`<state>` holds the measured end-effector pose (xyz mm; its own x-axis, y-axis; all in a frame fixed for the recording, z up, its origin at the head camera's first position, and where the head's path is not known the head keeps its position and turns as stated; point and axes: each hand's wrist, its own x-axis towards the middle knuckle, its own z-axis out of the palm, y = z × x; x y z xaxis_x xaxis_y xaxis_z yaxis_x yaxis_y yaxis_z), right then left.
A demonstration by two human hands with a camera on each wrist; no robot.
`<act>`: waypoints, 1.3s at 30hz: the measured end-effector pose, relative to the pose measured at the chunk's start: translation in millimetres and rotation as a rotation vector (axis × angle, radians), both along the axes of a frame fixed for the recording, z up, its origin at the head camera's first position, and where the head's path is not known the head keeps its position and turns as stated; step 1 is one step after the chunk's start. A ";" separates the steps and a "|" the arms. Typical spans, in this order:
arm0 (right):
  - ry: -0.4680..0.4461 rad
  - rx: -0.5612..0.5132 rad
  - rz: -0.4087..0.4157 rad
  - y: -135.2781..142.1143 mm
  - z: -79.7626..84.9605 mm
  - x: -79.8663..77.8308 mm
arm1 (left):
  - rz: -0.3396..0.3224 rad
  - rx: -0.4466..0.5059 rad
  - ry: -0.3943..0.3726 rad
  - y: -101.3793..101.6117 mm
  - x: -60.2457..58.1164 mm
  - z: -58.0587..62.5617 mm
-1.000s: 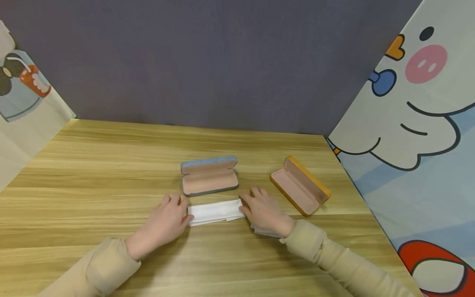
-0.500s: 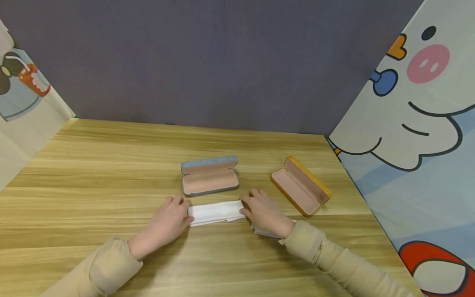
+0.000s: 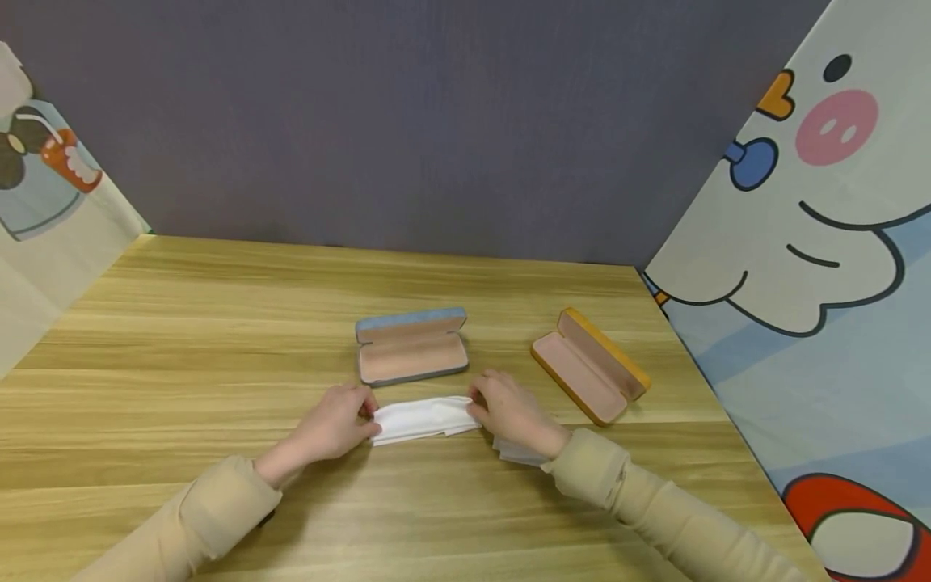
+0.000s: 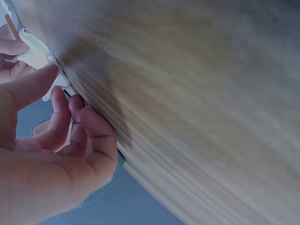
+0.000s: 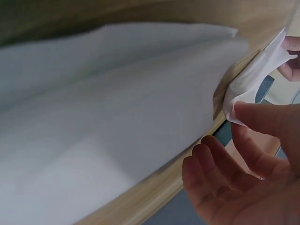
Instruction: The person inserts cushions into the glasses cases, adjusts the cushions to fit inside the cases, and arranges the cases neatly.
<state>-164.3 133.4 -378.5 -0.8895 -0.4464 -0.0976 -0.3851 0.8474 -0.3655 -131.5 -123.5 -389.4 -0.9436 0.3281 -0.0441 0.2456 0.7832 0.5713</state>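
A white cloth [image 3: 424, 418], folded into a narrow strip, lies across the wooden table between both hands. At its left end, my left hand [image 3: 334, 424] pinches the edge between thumb and fingers. My right hand [image 3: 511, 411] pinches the opposite end in the same way. In the right wrist view, that end of the cloth [image 5: 248, 79] bends up between thumb and index finger, with the other fingers loosely curled. The left wrist view has the left thumb and fingertips meeting on a small white corner [image 4: 62, 82].
Just beyond the cloth stands a blue glasses case [image 3: 413, 360] with its lid up. An orange-yellow glasses case [image 3: 582, 378], also with its lid up, sits at an angle to the right. Another pale folded cloth [image 3: 518, 453] lies partly hidden under the right wrist.
Both hands have changed their grip at the ends, the left wrist turning and its fingers drawing in. The strip's upper edge now looks slightly bunched. The cases have stayed put.
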 end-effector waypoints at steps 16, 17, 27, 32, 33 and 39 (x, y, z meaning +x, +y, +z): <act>-0.013 -0.225 -0.048 0.7 5.9 -8.2 | 0.080 0.236 -0.054 -1.2 -3.4 -0.8; -0.011 -0.232 -0.054 0.7 6.2 -9.0 | 0.087 0.256 -0.052 -1.4 -4.0 -1.0; 0.023 -0.287 -0.100 -3.5 14.4 -26.0 | 0.155 0.326 -0.015 -5.7 -16.1 9.6; 0.037 -0.322 -0.091 -8.6 19.1 -40.4 | 0.191 0.335 0.057 -6.6 -25.5 17.9; 0.034 -0.325 -0.094 -9.7 19.4 -42.9 | 0.202 0.336 0.066 -6.5 -27.1 19.1; 0.025 -0.328 -0.111 -18.3 17.2 -55.1 | 0.261 0.323 0.066 -6.9 -35.4 22.6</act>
<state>-219.4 115.1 -361.3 -0.9347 -0.3506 0.0578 -0.3096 0.7238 -0.6167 -166.9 -130.5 -366.8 -0.9943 0.0648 0.0848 0.1067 0.6073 0.7873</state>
